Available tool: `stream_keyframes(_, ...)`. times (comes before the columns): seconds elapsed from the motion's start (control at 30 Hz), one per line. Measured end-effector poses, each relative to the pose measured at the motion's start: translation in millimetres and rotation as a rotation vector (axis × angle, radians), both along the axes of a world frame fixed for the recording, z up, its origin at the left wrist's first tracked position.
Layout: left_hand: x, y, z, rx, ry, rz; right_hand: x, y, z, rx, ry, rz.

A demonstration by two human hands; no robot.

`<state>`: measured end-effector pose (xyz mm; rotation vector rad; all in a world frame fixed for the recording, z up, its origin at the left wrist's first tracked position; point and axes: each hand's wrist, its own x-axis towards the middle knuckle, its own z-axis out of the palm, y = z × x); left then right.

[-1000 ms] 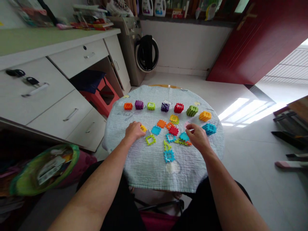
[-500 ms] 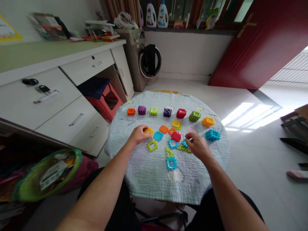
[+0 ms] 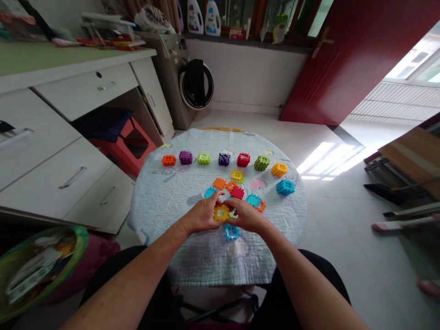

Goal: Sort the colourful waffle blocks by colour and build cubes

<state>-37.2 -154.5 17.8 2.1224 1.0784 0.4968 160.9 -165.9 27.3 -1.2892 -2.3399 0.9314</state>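
Observation:
Over the near middle of the table, my left hand (image 3: 203, 214) and my right hand (image 3: 246, 215) meet. A yellow toothed building tile with a window grid (image 3: 221, 212) is gripped between the fingers of my left hand, and my right fingertips touch its edge. My right fingers close on a yellow-green tile (image 3: 233, 214), mostly hidden. Just below them lies a blue window tile (image 3: 231, 232). Loose tiles lie beyond my hands: blue (image 3: 210, 192), orange (image 3: 219, 183), red (image 3: 237, 192) and yellow (image 3: 237, 175). To the right, a blue tile (image 3: 253, 200) overlaps an orange one (image 3: 261, 206).
Stacks of tiles sorted by colour curve along the table's far side, from orange (image 3: 168, 160) and purple (image 3: 186, 157) to yellow (image 3: 279, 169) and blue (image 3: 285, 187). A cloth (image 3: 192, 256) covers the round table. A red stool (image 3: 134, 142) stands left.
My left hand has brought the yellow tile rightwards, and my right hand has moved left with a yellow-green tile. The hands now meet. The view has turned slightly right.

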Motion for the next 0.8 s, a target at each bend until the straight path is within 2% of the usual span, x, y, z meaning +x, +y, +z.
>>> stream_keyframes(0.27, 2.7, -0.1, 8.5, 0.018, -0.081, -0.004, 2.5, -0.4, -2.3, 0.003, 0.039, -0.04)
stream_keyframes(0.5, 6.4, -0.9, 4.1, 0.064, -0.145, 0.013, 6.8, -4.0, 4.2, 0.056, 0.03, -0.118)
stream_keyframes(0.8, 5.8, 0.7, 5.0, 0.047, -0.075, 0.007, 2.4, -5.0, -3.9, 0.112, 0.007, -0.094)
